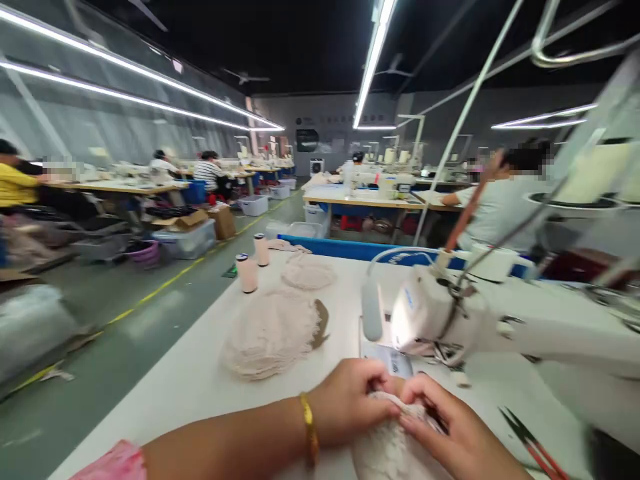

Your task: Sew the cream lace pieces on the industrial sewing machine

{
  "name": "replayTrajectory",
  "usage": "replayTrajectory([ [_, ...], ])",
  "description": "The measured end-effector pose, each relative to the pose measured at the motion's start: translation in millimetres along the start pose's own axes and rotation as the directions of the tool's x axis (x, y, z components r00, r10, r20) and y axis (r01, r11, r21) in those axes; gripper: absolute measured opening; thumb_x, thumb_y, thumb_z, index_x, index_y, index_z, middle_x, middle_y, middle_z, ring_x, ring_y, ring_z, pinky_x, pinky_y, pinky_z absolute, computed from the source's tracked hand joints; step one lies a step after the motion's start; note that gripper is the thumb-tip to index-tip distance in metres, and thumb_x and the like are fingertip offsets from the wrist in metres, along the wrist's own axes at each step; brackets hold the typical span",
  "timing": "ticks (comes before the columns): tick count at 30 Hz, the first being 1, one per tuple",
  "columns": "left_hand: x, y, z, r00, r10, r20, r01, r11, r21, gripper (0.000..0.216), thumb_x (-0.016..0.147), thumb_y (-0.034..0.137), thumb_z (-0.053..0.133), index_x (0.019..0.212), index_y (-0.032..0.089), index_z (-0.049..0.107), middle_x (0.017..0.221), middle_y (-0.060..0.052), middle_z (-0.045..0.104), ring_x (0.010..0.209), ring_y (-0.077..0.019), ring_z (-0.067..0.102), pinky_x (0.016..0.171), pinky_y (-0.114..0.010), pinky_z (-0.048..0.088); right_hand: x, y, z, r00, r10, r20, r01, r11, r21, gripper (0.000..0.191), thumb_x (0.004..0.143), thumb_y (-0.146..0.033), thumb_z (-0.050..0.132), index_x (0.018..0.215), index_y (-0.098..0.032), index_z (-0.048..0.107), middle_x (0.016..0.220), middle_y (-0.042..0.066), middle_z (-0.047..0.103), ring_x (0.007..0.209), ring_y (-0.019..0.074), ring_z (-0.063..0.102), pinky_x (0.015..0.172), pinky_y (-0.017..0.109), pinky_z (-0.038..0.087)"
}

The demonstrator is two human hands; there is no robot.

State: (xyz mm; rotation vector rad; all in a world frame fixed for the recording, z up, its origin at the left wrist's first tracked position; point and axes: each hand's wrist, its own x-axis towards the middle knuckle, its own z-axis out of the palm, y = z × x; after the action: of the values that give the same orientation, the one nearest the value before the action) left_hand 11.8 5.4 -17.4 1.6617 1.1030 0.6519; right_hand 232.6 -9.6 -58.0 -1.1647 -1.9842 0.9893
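My left hand, with a gold bangle on the wrist, and my right hand both pinch a piece of pale lace fabric at the table's near edge. The fabric lies just in front of the white sewing machine, whose lit needle area is right behind my fingers. A stack of similar pale lace pieces sits to the left of my hands, and a smaller stack lies farther back.
Two pinkish thread cones stand near the white table's left edge. Red-handled snips lie at the right. A seated person works behind the machine; more people sit at tables across the aisle.
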Motion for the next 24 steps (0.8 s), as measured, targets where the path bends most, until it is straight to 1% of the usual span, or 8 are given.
replayTrajectory([
  [3, 6, -1, -6, 0.998, 0.045, 0.039, -0.044, 0.999, -0.021, 0.021, 0.079, 0.033, 0.073, 0.076, 0.019, 0.058, 0.074, 0.004, 0.055, 0.074, -0.0147, 0.047, 0.066, -0.025, 0.033, 5, -23, -13, 0.996, 0.088, 0.016, -0.088, 0.996, 0.007, 0.022, 0.098, -0.047, 0.067, 0.096, -0.025, 0.063, 0.096, 0.001, 0.071, 0.094, 0.0224, 0.065, 0.085, 0.031, 0.050],
  [5, 9, -4, -7, 0.997, 0.064, 0.049, -0.065, 0.998, 0.008, 0.022, 0.084, 0.035, 0.070, 0.076, 0.020, 0.056, 0.075, 0.004, 0.057, 0.074, -0.0152, 0.048, 0.066, -0.025, 0.034, 8, -29, -15, 0.996, 0.094, -0.005, -0.094, 0.995, 0.039, 0.023, 0.096, -0.047, 0.071, 0.098, -0.024, 0.064, 0.101, 0.002, 0.071, 0.098, 0.0233, 0.064, 0.086, 0.032, 0.048],
  [8, 11, -7, -7, 0.994, 0.089, 0.057, -0.092, 0.994, 0.055, 0.025, 0.089, 0.041, 0.065, 0.077, 0.020, 0.058, 0.077, 0.003, 0.059, 0.075, -0.0164, 0.050, 0.067, -0.026, 0.037, 9, -30, -14, 0.996, 0.094, 0.006, -0.094, 0.988, 0.124, 0.026, 0.095, -0.046, 0.076, 0.108, -0.026, 0.067, 0.116, 0.003, 0.073, 0.112, 0.0256, 0.064, 0.095, 0.035, 0.048],
  [13, 10, -6, -6, 0.999, 0.051, 0.018, -0.052, 0.995, 0.084, 0.027, 0.088, 0.046, 0.066, 0.079, 0.021, 0.059, 0.073, 0.004, 0.058, 0.070, -0.0164, 0.049, 0.062, -0.025, 0.036, 8, -28, -11, 0.995, 0.091, -0.046, -0.086, 0.991, 0.102, 0.015, 0.094, -0.034, 0.076, 0.103, -0.026, 0.067, 0.110, 0.001, 0.075, 0.110, 0.0250, 0.064, 0.095, 0.036, 0.047],
  [15, 11, -5, -6, 0.998, 0.043, 0.033, -0.046, 0.996, 0.077, 0.030, 0.089, 0.050, 0.066, 0.081, 0.021, 0.061, 0.073, 0.003, 0.059, 0.070, -0.0170, 0.051, 0.062, -0.026, 0.038, 8, -28, -11, 0.996, 0.054, -0.076, -0.047, 0.995, 0.092, 0.015, 0.095, -0.035, 0.076, 0.102, -0.026, 0.066, 0.108, 0.000, 0.075, 0.106, 0.0236, 0.065, 0.093, 0.035, 0.048],
  [18, 11, -6, -7, 0.993, 0.101, 0.057, -0.105, 0.991, 0.084, 0.031, 0.093, 0.050, 0.062, 0.085, 0.021, 0.067, 0.082, 0.000, 0.067, 0.077, -0.0192, 0.059, 0.068, -0.027, 0.045, 8, -28, -10, 0.992, -0.046, -0.114, 0.051, 0.998, 0.038, 0.013, 0.097, -0.035, 0.074, 0.100, -0.025, 0.065, 0.102, 0.000, 0.073, 0.099, 0.0208, 0.066, 0.089, 0.033, 0.047],
  [21, 9, -9, -6, 0.984, 0.175, 0.019, -0.176, 0.977, 0.123, 0.025, 0.096, 0.043, 0.059, 0.086, 0.022, 0.069, 0.085, 0.000, 0.071, 0.081, -0.0192, 0.064, 0.072, -0.027, 0.049, 7, -24, -8, 0.971, -0.194, -0.142, 0.185, 0.980, -0.075, 0.009, 0.100, -0.032, 0.068, 0.098, -0.025, 0.064, 0.095, -0.001, 0.068, 0.090, 0.0186, 0.062, 0.084, 0.032, 0.046],
  [24, 6, -12, -4, 0.961, 0.275, -0.035, -0.261, 0.941, 0.214, 0.023, 0.098, 0.038, 0.058, 0.082, 0.022, 0.067, 0.082, 0.001, 0.069, 0.075, -0.0172, 0.063, 0.068, -0.026, 0.049, 6, -20, -7, 0.936, -0.311, -0.164, 0.284, 0.944, -0.169, 0.008, 0.101, -0.031, 0.064, 0.100, -0.024, 0.061, 0.092, 0.000, 0.065, 0.086, 0.0182, 0.059, 0.081, 0.032, 0.046],
])
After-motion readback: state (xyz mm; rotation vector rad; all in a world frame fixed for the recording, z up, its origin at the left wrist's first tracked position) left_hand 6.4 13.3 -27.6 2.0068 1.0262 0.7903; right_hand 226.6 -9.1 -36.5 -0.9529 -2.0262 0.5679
